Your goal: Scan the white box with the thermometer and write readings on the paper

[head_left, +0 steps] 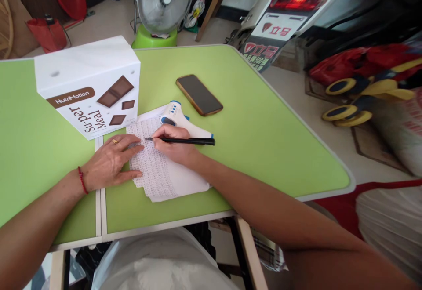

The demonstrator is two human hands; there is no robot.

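My right hand (175, 144) grips a black pen (194, 141), its tip at the written part of a paper sheet (184, 180). Rows of small dark handwriting cover the sheet's left portion; its right portion is blank. My left hand (114, 160), with a ring and a red bracelet, lies with fingers spread on the sheet's left edge. Just beyond my right hand, a white and blue infrared thermometer (184, 123) rests at the paper's top, partly hidden by that hand. A white NutriMotion box (89, 88) stands beyond my left hand.
A smartphone (199, 94) in a brown case lies on the green table (270, 149). Past the table's far edge, a fan (166, 4) sits on a green stool (154, 39). A scooter (286, 13) stands at the far right, near a red bag (359, 63).
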